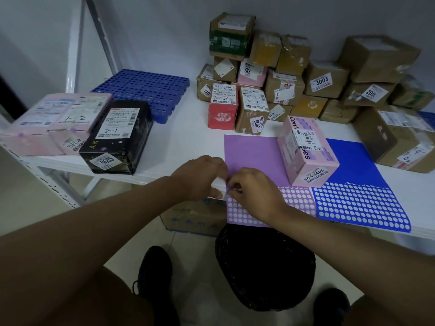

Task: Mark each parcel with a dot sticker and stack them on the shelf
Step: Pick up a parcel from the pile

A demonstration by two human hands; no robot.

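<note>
A purple dot-sticker sheet (254,151) lies at the front edge of the white table (188,142), and a blue sticker sheet (357,205) lies to its right. A pink parcel (306,149) stands on both sheets. My left hand (200,177) holds the purple sheet's left edge. My right hand (254,194) pinches at a purple dot near that edge, fingertips curled together. On the shelf at left lie a black parcel (120,137) and pink parcels (54,121).
A pile of several brown, pink and red parcels (294,81) fills the back right of the table. A blue perforated mat (146,90) lies at the back left. Below the table stand a black bin (263,267) and a cardboard box (195,215).
</note>
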